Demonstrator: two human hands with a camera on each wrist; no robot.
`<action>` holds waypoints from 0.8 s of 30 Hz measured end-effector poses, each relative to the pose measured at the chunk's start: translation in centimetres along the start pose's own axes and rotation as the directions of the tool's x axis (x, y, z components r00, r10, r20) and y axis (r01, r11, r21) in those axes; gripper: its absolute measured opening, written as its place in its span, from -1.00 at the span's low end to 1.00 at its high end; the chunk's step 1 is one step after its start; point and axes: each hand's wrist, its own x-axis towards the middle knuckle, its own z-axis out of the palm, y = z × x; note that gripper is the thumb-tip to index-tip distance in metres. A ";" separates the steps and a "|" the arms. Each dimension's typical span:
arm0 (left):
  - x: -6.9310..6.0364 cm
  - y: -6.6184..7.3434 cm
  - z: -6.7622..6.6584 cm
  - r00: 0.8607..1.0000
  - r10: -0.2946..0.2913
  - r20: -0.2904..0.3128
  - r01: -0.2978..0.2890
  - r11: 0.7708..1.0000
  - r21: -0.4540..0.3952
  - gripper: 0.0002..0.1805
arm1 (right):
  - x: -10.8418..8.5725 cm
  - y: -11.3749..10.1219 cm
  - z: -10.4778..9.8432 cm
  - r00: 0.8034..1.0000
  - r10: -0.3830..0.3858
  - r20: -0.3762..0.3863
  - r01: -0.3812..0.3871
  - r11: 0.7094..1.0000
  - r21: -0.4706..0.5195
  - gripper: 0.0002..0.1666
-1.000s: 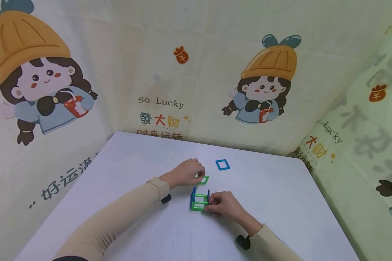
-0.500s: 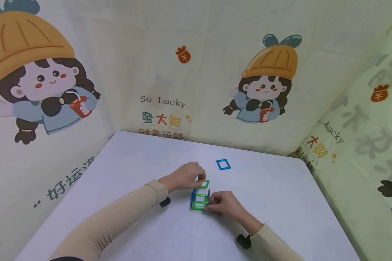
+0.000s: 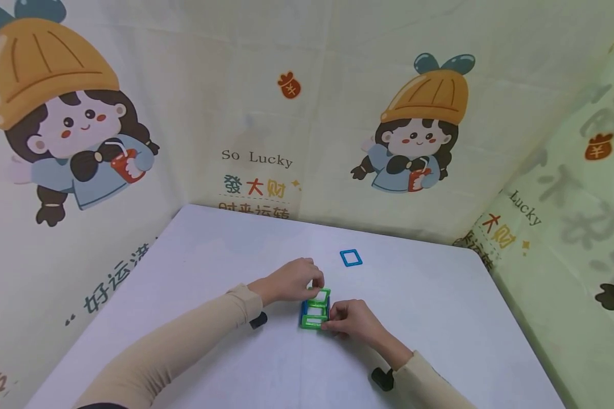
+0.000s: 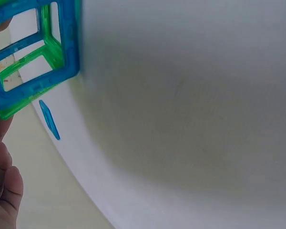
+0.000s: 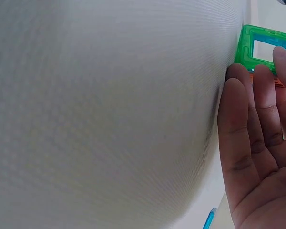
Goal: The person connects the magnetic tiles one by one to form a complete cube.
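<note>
Square see-through magnetic tiles stand joined as a small box, with a green front tile [image 3: 314, 326] and a blue side tile [image 4: 70, 43] on the left. An orange-red tile [image 5: 279, 82] shows behind my right fingers in the right wrist view. My left hand [image 3: 293, 279] pinches a green tile [image 3: 328, 296] at the box's back edge; its thumb side is partly hidden. My right hand [image 3: 355, 321] holds the box's right side, with the thumb by the front green tile [image 5: 245, 50] and the fingers along the side.
One loose blue tile [image 3: 343, 258] lies flat on the white table [image 3: 414, 284] behind the box. A printed cloth [image 3: 322, 142] hangs behind the table and along its sides. Dark straps [image 3: 382, 379] sit at the wrists.
My left hand has come toward me with the green tile, from behind the box to its back edge. The right hand has stayed at the box's right side.
</note>
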 end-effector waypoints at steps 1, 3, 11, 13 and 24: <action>-0.1 0.1 -0.1 1.000 0.003 0.003 -0.003 1.000 0.000 -0.93 | 0.0 0.0 0.0 1.000 0.001 0.001 -0.001 1.000 0.001 -0.77; -0.3 0.1 0.0 1.000 0.009 0.004 -0.009 1.000 -0.003 -0.94 | 0.0 0.0 0.0 1.000 0.002 0.000 -0.002 1.000 0.002 -0.77; -1.1 -0.3 1.0 1.000 -0.013 0.015 0.014 0.997 -0.075 -0.87 | 0.0 -0.1 0.1 1.000 0.019 0.004 -0.019 1.000 -0.023 -0.78; -1.7 -0.5 1.6 0.998 -0.057 0.016 0.058 0.988 -0.142 -0.81 | 0.1 -0.1 0.2 1.000 0.018 0.005 -0.018 1.000 -0.024 -0.78; -4.1 -1.4 4.1 0.971 -0.175 0.163 0.230 0.873 -0.429 -0.01 | 0.5 -0.1 0.0 0.999 0.042 0.024 -0.041 0.997 -0.066 -0.81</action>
